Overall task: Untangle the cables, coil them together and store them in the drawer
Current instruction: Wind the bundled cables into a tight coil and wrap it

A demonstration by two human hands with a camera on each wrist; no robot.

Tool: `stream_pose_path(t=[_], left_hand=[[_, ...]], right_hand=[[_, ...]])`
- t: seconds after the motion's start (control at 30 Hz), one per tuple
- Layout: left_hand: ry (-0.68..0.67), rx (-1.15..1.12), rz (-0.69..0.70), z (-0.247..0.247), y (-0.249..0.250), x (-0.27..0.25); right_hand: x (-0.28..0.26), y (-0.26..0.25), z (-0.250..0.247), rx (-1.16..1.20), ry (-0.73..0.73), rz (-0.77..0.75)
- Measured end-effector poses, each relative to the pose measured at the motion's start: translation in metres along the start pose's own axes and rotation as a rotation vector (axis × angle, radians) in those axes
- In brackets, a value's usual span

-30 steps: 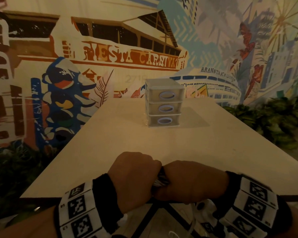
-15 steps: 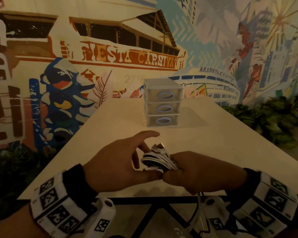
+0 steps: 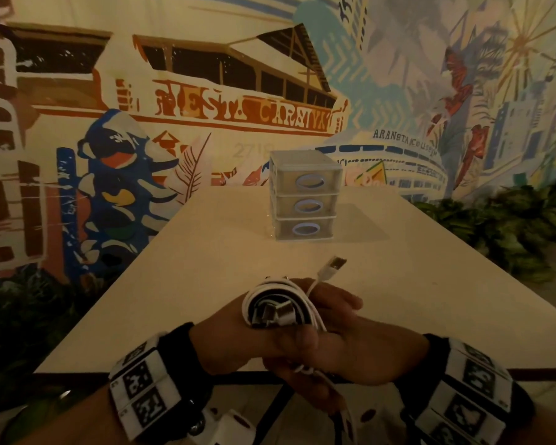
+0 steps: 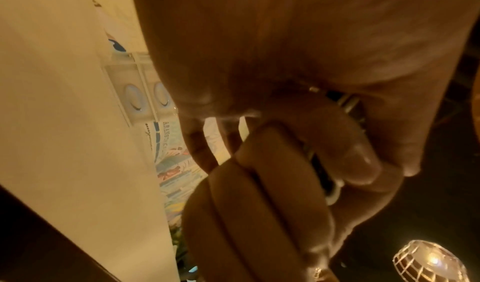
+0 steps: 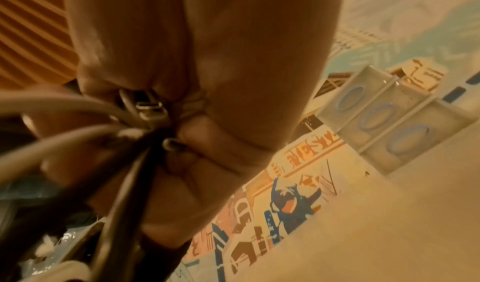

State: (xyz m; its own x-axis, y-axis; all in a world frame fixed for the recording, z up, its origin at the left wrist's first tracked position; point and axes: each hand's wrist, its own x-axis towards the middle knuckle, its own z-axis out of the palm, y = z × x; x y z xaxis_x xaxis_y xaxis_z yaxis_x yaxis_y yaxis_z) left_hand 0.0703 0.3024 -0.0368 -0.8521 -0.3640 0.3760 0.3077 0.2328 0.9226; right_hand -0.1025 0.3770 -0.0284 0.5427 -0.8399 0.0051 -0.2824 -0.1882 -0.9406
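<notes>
Here your two hands are pressed together over the near edge of the table (image 3: 206,268), both closed on the same bundle. Your left hand (image 3: 238,335) has its fingers curled around the coiled cables (image 3: 280,308), a tight roll of white cable turns with metal plugs lying in the middle of it. Your right hand (image 3: 350,345) comes from the other side; its fingers wrap the far side of the roll and its thumb lies across your left hand. One white cable end with a USB plug (image 3: 333,266) sticks out above the fingers and points toward the far edge. Loose cable hangs down below the hands, past the table edge.

In the left wrist view the fingers (image 4: 259,204) are folded into a fist and a small piece of the white cable (image 4: 333,192) shows between them. In the right wrist view several cable strands (image 5: 64,112) run out of the closed right hand, together with a metal plug (image 5: 150,107); the picture is blurred there, so it is probably two or three strands, I cannot count them.

The drawer unit (image 3: 304,195) stands in the middle of the table toward its far edge, well apart from your hands. It has three drawers, one above the other, each with an oval handle, and all three are closed.
</notes>
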Motion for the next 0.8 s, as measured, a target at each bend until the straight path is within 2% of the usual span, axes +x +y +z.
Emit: stream_pose_path(t=[0.17,0.3,0.4,0.47,0.57,0.63,0.7,0.73,0.8], left_hand=[[0.039,-0.079,-0.020,0.008,0.005,0.001],[0.046,-0.080,0.075,0.011,0.008,0.005],[0.175,-0.062,0.100,0.005,0.007,0.012],[0.220,-0.128,0.131,-0.002,0.009,0.016],[0.192,-0.176,0.125,-0.012,0.015,0.014],[0.238,-0.078,0.103,-0.015,0.019,0.010],[0.328,0.124,0.070,-0.019,0.021,0.006],[0.359,0.263,0.060,-0.021,0.022,0.004],[0.324,0.644,0.073,-0.025,0.022,0.001]], right_hand=[[-0.003,0.004,-0.002,0.076,0.105,-0.078],[-0.001,-0.005,-0.002,0.112,0.040,0.017],[-0.001,-0.003,-0.005,-0.014,-0.021,0.094],[-0.001,0.003,-0.006,-0.081,0.005,0.098],[-0.005,0.011,-0.007,-0.054,0.089,0.132],[-0.009,0.018,-0.010,-0.019,0.111,0.138],[-0.014,0.023,-0.014,-0.033,0.137,0.153],[-0.016,0.024,-0.015,-0.063,0.157,0.172],[-0.018,0.025,-0.018,-0.133,0.182,0.208]])
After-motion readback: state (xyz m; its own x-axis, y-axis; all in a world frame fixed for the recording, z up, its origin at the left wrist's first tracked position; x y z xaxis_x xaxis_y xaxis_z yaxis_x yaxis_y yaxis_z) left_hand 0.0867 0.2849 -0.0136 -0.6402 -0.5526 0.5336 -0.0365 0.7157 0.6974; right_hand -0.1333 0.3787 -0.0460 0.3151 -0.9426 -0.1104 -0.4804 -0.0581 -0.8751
